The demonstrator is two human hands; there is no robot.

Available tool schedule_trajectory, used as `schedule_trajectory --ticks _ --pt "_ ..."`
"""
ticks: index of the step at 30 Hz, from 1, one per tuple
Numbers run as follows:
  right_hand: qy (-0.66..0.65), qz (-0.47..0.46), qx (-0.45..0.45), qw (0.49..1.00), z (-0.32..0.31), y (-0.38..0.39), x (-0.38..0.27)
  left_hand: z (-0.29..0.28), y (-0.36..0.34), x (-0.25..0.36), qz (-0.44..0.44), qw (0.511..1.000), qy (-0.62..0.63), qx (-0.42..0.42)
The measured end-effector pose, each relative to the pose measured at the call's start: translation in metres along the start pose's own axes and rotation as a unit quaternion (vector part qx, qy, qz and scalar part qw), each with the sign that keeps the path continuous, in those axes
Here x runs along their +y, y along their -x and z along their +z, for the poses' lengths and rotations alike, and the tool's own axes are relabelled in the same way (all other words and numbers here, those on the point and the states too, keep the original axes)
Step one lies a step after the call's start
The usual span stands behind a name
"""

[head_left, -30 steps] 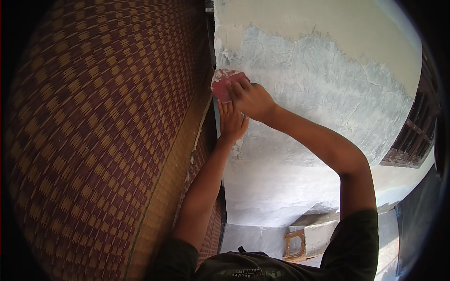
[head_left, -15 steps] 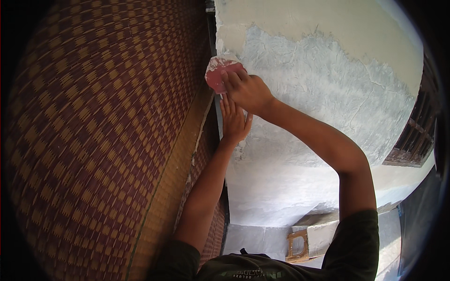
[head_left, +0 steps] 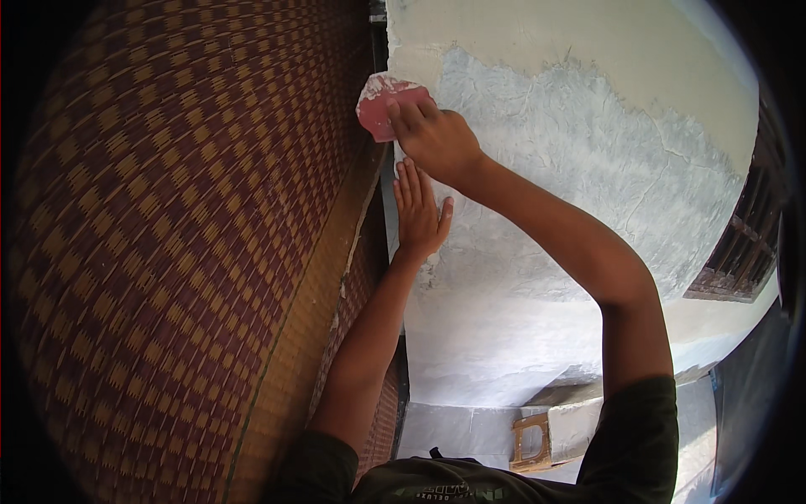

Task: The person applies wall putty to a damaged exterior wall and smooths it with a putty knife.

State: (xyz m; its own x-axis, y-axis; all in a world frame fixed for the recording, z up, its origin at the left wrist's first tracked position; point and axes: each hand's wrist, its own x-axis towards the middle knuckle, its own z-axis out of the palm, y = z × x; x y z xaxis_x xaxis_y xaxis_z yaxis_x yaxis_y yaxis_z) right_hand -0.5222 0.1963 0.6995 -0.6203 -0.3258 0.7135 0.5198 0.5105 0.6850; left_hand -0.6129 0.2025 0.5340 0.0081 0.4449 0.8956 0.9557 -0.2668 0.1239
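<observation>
My right hand (head_left: 438,143) grips a reddish-pink putty scraper (head_left: 379,113) at the left edge of the wall. White filler is smeared along the scraper's far rim, and part of its blade juts out past the wall edge. Below it, my left hand (head_left: 418,214) lies flat with fingers stretched and thumb apart, its palm against the wall's edge, holding nothing. The wall (head_left: 554,168) carries a rough grey-white coat of filler, with smoother cream plaster above it.
A woven red-brown and tan panel (head_left: 185,210) rises along the left, with a dark gap between it and the wall. A dark slatted window or vent (head_left: 739,244) is at the right. A wooden-ended box (head_left: 531,441) stands low behind my right arm.
My right hand and the scraper have slid up along the wall edge and slightly left, away from my left fingertips. My left hand stays almost where it was.
</observation>
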Motion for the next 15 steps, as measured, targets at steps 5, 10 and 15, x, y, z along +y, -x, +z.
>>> schedule_trajectory --ticks 5,10,15 --pt "0.080 -0.005 -0.119 0.990 0.019 0.006 0.013 0.004 -0.002 0.003 0.005 1.000 0.015 0.013" --pt "-0.012 -0.053 -0.135 0.989 0.013 0.033 -0.028 -0.003 -0.001 -0.003 -0.019 0.970 -0.012 -0.241" --pt "0.091 0.063 -0.006 0.994 0.005 -0.012 0.035 0.010 -0.001 0.005 0.008 1.000 0.007 0.020"
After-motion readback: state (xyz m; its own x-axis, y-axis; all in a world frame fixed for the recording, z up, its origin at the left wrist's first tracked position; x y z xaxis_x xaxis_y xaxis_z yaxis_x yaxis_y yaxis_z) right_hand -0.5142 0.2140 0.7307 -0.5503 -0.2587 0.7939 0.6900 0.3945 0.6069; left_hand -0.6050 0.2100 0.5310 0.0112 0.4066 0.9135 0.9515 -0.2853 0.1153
